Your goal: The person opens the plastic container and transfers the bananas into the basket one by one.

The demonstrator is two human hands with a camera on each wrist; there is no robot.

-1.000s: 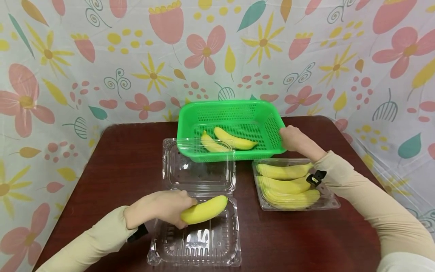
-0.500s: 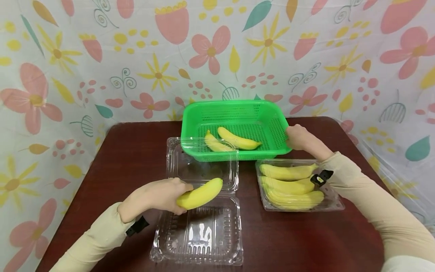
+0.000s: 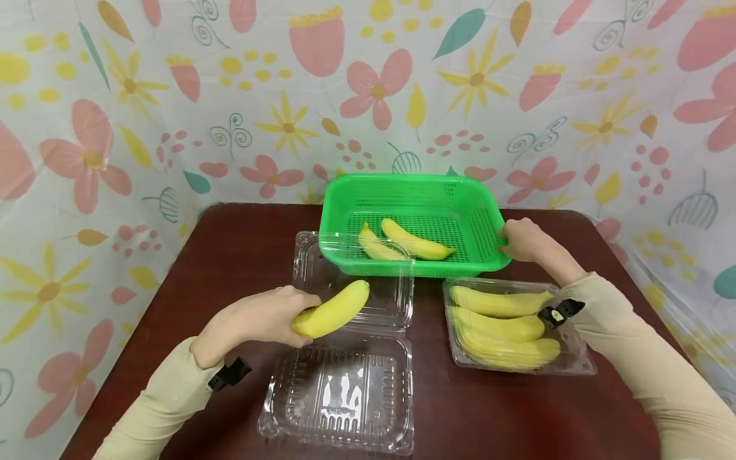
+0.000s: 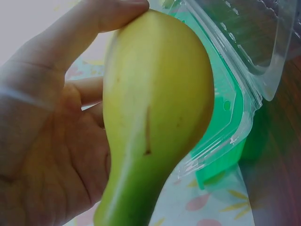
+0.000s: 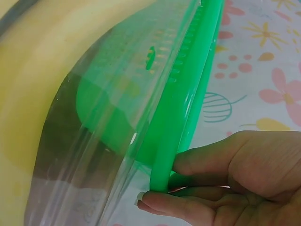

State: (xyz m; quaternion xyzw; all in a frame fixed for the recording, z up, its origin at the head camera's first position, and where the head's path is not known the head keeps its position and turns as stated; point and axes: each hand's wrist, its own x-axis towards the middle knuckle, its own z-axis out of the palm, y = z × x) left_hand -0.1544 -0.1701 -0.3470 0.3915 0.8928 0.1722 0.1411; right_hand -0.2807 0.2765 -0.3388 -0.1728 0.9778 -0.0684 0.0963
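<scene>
the held banana (image 3: 333, 311) is looking smooth, the basket (image 3: 454, 267) is showing smooth plastic, the open box (image 3: 379, 399) is showing clear glossy plastic, the bench (image 3: 241, 255) is appearing wood-like.

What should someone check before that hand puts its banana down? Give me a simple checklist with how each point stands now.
1. Held banana secure: ok, the left hand grips it near one end.
2. Open container ready: ok, its lid is folded back.
3. Lid not touching the green basket: cannot tell, they overlap in the head view.
4. Basket steadied: ok, the right hand pinches its rim.
5. Basket emptied: not ok, two bananas lie inside.
6. Filled container latched: cannot tell.
</scene>
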